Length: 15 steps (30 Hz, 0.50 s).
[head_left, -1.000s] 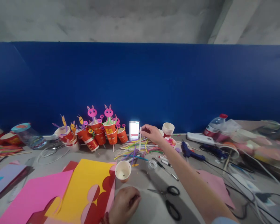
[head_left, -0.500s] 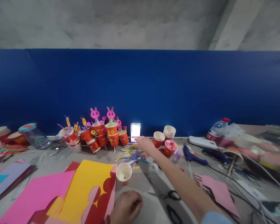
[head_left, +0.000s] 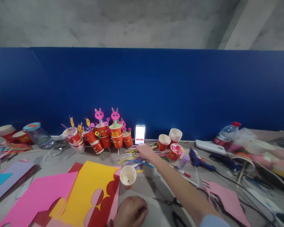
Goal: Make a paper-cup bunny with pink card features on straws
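My right hand [head_left: 144,151] reaches far across the table, its fingertips just below a small lit phone [head_left: 139,135] and over a heap of coloured pipe cleaners [head_left: 130,156]. Its fingers look stretched out, and I see nothing held in them. My left hand [head_left: 132,210] rests in a loose fist at the front, with nothing showing in it. Just beyond it stands an upright paper cup [head_left: 128,177] with small dark holes in its bottom. Under my right forearm lie black-handled scissors [head_left: 168,201], partly hidden.
Red cups with pink rabbit figures [head_left: 115,140] stand back left. Yellow card [head_left: 85,186] and pink card [head_left: 44,192] lie left. Cups [head_left: 164,142], a blue glue gun [head_left: 201,162], a bottle [head_left: 227,134] and cables lie right. A blue panel [head_left: 142,85] rises behind.
My right hand has dropped from the phone's lower edge to the pipe cleaners just below it. My left hand stays in its fist. The whole view has shifted slightly.
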{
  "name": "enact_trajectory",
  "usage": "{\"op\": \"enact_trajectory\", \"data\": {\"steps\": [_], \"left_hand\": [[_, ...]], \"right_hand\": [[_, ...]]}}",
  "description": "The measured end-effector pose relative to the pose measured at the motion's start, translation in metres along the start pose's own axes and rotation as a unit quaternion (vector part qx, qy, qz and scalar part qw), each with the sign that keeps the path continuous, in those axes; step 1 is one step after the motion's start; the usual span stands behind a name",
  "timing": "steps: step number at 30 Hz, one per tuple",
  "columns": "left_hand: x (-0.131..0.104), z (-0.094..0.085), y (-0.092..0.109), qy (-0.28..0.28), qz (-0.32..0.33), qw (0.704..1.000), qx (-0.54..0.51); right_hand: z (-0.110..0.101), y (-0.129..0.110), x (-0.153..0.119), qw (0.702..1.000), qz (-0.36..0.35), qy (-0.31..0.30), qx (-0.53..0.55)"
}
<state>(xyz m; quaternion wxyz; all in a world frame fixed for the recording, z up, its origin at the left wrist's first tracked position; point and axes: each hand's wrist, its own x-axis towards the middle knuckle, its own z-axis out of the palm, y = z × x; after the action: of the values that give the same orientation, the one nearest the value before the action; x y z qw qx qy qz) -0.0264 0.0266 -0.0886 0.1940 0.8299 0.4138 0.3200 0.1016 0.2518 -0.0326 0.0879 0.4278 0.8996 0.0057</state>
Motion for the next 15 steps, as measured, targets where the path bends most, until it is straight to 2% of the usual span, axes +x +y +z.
{"op": "enact_trajectory", "data": {"steps": [9, 15], "left_hand": [[0.0, 0.001, -0.001, 0.001, -0.004, 1.0, 0.003], [-0.001, 0.004, -0.005, 0.015, 0.001, 1.0, 0.012]], "right_hand": [[-0.006, -0.006, 0.016, 0.999, 0.012, -0.046, 0.019], [-0.02, 0.009, 0.019, 0.995, -0.008, -0.041, 0.091]]}}
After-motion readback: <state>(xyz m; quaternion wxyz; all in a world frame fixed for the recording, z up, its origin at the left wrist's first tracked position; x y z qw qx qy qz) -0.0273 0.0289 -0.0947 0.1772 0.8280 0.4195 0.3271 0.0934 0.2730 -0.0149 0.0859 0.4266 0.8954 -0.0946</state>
